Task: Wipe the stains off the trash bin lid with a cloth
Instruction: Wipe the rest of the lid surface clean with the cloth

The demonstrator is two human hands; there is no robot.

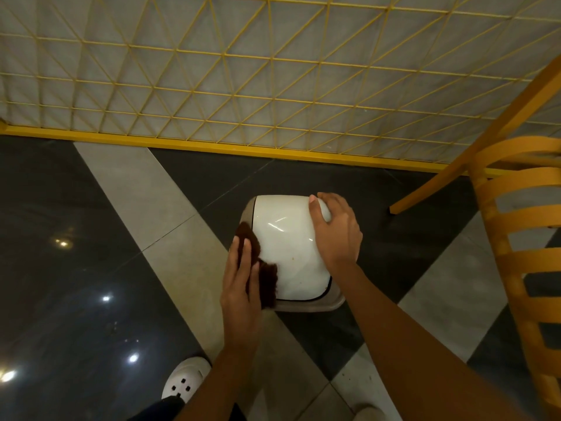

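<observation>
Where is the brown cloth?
In the head view, the brown cloth lies on the left edge of the white bin lid, pressed under the left hand.

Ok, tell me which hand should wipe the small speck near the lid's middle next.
Left. The left hand presses the brown cloth on the left edge of the trash bin lid, near the speck. The right hand holds no cloth; it grips the lid's far right corner, likely steadying it.
</observation>
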